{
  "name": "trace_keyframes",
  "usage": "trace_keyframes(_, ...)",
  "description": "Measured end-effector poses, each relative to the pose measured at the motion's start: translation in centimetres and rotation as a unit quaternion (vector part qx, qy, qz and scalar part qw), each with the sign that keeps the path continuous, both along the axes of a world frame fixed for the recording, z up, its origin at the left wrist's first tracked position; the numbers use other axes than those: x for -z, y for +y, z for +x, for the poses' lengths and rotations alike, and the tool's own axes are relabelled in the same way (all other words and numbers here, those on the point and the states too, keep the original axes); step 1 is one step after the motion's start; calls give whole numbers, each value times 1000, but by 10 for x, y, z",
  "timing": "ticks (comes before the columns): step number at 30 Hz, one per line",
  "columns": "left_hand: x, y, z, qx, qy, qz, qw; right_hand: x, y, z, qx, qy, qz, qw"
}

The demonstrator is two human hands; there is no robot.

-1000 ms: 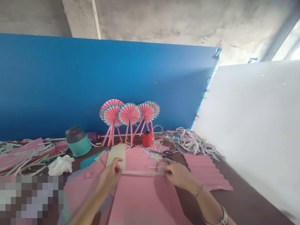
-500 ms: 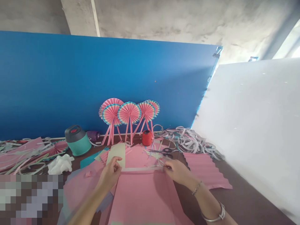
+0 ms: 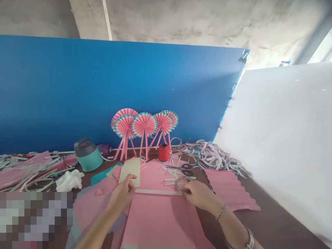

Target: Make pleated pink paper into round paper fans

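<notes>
A narrow white strip of tape (image 3: 158, 192) runs straight across the far edge of a large pink sheet of paper (image 3: 158, 221). My left hand (image 3: 123, 191) pinches the left end of the strip, with the index finger bent above it. At the other end, my right hand (image 3: 198, 194) has its fingers closed on the strip. A thin loop curls up beside the right fingertips. Just beyond the left hand lies a pale green paper piece (image 3: 129, 169).
Scissors (image 3: 181, 167) lie among paper scraps, near a red spool (image 3: 163, 153). Pink paper fans (image 3: 144, 125) lean against a blue board (image 3: 103, 79). Tangled strips (image 3: 210, 155) and a pleated pink sheet (image 3: 230, 190) are right; a teal container (image 3: 89, 159) and white tissue (image 3: 70, 180) are left.
The strip has come slightly nearer, from just beyond the sheet's far edge down onto it. My right hand has lowered a little; both hands keep their hold. The view has shifted slightly.
</notes>
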State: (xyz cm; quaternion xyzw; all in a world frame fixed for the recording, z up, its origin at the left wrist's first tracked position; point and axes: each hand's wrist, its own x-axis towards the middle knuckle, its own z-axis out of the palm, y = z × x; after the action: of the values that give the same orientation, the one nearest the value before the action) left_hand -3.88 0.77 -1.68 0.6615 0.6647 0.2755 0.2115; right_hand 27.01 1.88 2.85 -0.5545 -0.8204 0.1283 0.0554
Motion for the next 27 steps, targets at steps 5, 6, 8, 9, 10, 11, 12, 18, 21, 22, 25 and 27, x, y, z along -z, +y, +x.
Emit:
trace_keyframes(5,0,-2,2,-4,19,-1,1000,0,0,0,1,-3,-4,1000)
trace_keyframes(6,-1,-2,2,-6,23,-2,1000,0,0,0,2,-2,-6,1000)
trace_keyframes(8,-1,-3,3,-7,31,-7,999,-1,-1,0,4,-1,-10,1000)
trace_keyframes(9,-2,-3,3,-7,34,-10,999,-2,-1,0,5,-1,-10,1000)
trace_keyframes(10,-2,-3,3,-7,36,-11,999,-2,-1,-1,6,0,-9,1000)
trace_keyframes(11,-3,-4,3,-8,38,-11,999,-2,-1,-1,5,2,-7,1000)
trace_keyframes(12,-3,-4,3,-9,39,-10,999,-2,-1,-1,5,3,-5,1000)
trace_keyframes(18,-2,-3,4,-9,28,5,1000,-3,0,2,-3,18,-12,1000)
trace_keyframes(21,-3,-3,4,-20,25,20,999,-3,3,5,-29,49,8,998)
trace_keyframes(22,-3,-3,5,-25,23,27,999,-2,4,6,-37,64,18,997)
trace_keyframes(25,-5,-3,6,-37,7,37,999,1,7,8,-52,106,41,992)
trace_keyframes(27,-8,-3,7,-43,-13,44,998,2,9,8,-51,121,56,990)
